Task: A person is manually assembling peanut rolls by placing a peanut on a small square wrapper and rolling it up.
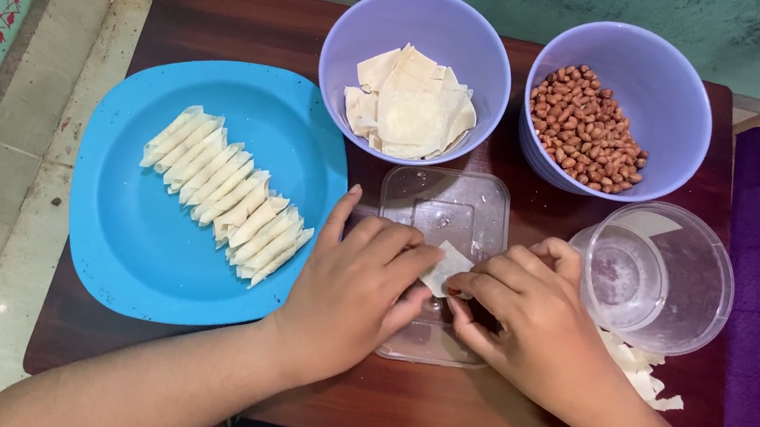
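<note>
I see my left hand [360,285] and right hand [534,319] meeting over a clear flat lid [444,213] on the table [229,19], each grip pinching a small pale wrapper piece [447,268] between the fingertips. Folded wrappers [224,192] line the blue plate [145,260]; bowls of wrappers [411,99] and peanuts [591,124] sit behind.

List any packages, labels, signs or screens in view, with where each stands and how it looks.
No labels, signs or screens show; only unmarked containers.
Clear plastic lid: flat on the table centre, rounded rectangle, under both hands.
Clear round tub: right of the right hand, tilted, looks empty.
Wrapper bowl: back centre, round, lilac, holds pale wrapper squares.
Peanut bowl: back right, round, lilac.
Left hand: pinches a pale wrapper.
</note>
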